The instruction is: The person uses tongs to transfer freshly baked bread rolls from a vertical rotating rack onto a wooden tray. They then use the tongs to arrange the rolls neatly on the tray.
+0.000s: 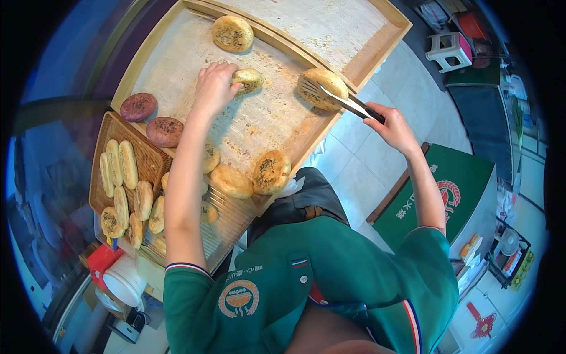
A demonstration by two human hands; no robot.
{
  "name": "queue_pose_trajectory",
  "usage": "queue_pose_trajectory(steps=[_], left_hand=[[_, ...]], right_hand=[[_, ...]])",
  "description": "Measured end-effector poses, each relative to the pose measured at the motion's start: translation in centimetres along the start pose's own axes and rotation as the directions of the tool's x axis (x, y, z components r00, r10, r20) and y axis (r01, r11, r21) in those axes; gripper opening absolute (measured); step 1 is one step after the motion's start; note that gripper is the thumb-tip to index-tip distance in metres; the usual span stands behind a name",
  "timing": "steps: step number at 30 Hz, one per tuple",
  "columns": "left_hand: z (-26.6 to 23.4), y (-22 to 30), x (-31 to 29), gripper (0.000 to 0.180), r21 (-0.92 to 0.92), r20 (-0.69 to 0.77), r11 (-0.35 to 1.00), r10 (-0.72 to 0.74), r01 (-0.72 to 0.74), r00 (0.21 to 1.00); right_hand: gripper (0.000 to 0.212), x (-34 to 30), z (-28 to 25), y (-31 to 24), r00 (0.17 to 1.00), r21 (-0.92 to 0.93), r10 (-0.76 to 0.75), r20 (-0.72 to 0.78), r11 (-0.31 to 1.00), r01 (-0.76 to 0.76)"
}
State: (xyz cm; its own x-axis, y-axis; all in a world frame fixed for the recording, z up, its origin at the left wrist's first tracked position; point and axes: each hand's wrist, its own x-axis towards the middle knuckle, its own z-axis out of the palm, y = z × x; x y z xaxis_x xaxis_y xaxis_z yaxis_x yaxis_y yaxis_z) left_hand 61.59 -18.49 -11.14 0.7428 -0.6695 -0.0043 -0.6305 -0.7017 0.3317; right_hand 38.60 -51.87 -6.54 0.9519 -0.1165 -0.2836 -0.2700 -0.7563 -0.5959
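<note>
My left hand (216,87) grips a round, seeded flatbread (249,80) by its edge, tilted above a wooden tray (253,115) with a pale, crumb-strewn lining. In my right hand (392,125) are metal tongs (352,105) with dark handles and a slotted head. The tongs' slotted head lies over another golden flatbread (316,97) at the tray's right edge; whether they clamp it I cannot tell. A third golden flatbread (232,33) rests at the far end. Two purple flatbreads (164,131) lie at the left side, and two golden ones (272,171) at the near end.
A wicker basket (154,158) of long and round breads stands at the left, beside a wire rack (221,229). Beyond the tray is a second wooden tray (368,56). A green-topped counter (407,206) stands to the right, a white stool (449,52) at the far right.
</note>
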Motion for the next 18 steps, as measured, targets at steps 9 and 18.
queue_pose_trajectory(steps=[9, 18], left_hand=[[0.4, -1.4, -2.4, 0.042, -0.024, -0.017, 0.999, -0.048, 0.047, 0.999], [-1.8, -4.5, -4.9, 0.035, -0.017, -0.124, 0.991, -0.132, 0.130, 0.983]], right_hand=[[0.043, 6.7, 0.4, -7.7, 0.971, -0.266, -0.165, -0.171, 0.957, 0.116], [0.032, 17.6, 9.0, -14.4, 0.954, -0.487, -0.260, -0.148, 0.859, 0.158]])
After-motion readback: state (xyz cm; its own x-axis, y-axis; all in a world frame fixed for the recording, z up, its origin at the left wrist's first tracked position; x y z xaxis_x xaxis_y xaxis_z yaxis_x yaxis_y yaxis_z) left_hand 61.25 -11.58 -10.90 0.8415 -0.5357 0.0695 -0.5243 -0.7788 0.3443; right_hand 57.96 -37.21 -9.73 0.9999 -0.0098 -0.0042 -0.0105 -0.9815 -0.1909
